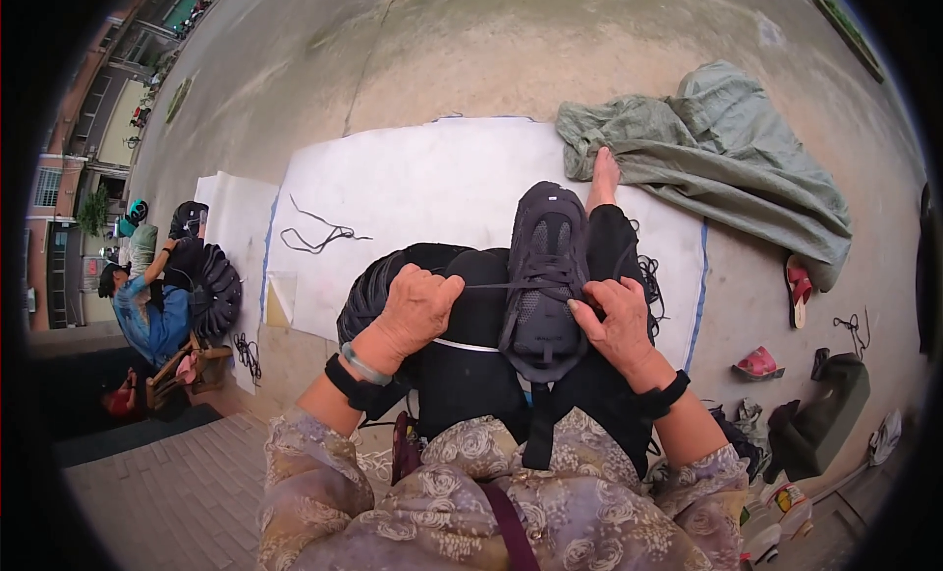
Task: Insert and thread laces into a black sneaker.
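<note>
A black sneaker (546, 306) rests on my lap, its toe pointing away from me and its laces threaded across the front. To its left, my left hand (416, 301) is closed on a black shoelace (486, 286) that stretches straight from the shoe. My right hand (617, 314) sits at the shoe's right side, thumb and fingers pinched by the laces; the lace end there is mostly hidden. More dark shoes (371, 294) are partly visible beside my left hand.
A white sheet (413, 178) covers the ground, with a loose black lace (319, 237) on it. Grey-green cloth (727, 149) lies at the far right, red slippers (758, 363) nearer. At left sits another person (152, 311) beside a row of black shoes (216, 291).
</note>
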### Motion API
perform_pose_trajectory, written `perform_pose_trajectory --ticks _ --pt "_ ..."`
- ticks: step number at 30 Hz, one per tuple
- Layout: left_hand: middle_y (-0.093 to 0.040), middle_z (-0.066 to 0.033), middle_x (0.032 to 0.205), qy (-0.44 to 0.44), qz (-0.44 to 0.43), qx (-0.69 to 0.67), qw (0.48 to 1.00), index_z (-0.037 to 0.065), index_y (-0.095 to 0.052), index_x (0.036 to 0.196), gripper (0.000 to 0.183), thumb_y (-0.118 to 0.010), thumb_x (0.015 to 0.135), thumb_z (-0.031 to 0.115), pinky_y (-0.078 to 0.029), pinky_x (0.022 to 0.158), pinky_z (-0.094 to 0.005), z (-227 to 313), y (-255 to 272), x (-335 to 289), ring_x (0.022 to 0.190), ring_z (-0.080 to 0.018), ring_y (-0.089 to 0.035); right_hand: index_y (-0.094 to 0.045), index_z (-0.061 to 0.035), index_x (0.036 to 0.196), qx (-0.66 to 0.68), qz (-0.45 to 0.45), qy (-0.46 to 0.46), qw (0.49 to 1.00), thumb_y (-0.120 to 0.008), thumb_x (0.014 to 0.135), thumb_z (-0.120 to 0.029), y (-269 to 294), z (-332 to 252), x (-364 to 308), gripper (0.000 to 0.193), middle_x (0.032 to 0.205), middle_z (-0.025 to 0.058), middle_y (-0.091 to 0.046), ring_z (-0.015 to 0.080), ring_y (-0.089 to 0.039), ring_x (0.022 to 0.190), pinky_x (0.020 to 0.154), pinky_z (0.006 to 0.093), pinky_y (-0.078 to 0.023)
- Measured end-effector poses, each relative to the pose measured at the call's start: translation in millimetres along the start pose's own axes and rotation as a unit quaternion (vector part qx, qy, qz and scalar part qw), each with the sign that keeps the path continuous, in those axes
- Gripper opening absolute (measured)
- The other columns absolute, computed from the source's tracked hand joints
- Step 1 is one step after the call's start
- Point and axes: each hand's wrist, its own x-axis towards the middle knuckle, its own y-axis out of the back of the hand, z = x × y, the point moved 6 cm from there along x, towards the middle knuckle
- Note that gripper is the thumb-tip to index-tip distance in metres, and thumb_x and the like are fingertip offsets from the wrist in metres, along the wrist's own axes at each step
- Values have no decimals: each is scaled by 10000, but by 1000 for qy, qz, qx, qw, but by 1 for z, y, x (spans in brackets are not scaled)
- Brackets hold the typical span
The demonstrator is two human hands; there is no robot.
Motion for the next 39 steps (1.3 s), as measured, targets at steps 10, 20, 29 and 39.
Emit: perform_pose_trajectory --ticks 10,20,29,39 --pt "-554 -87 637 70 -44 -116 990 61 -559 845 51 -578 799 70 -451 772 -405 -7 -20 -23 650 -287 -573 -538 -67 749 -4 -102 24 994 -624 773 -92 36 23 -12 93 602 99 -535 290 -567 575 511 362 -437" --pt "-581 -105 714 239 -108 -44 964 68 -592 768 56 -589 757 123 -421 708 -408 -137 -4 -156 762 -314 -539 -548 -87 806 -193 -131 45 972 -603 768 -85 103 100 -61 67 669 74 -504 281 -499 634 624 371 -360" --pt "-599 -167 845 436 -84 182 877 53 -585 844 140 -529 804 174 -438 737 -437 -260 134 -308 856 -364 -560 -566 -65 982 -450 -11 -93 888 -546 854 -101 341 237 -169 134 855 110 -592 311 -541 755 677 394 -397" --pt "-588 -93 643 644 127 -14 754 50 -585 801 160 -462 843 143 -419 415 -271 -292 236 -375 454 -177 -544 -535 -77 1126 -604 17 -214 768 -473 909 -164 506 243 -213 242 1021 146 -610 355 -574 902 752 416 -451"
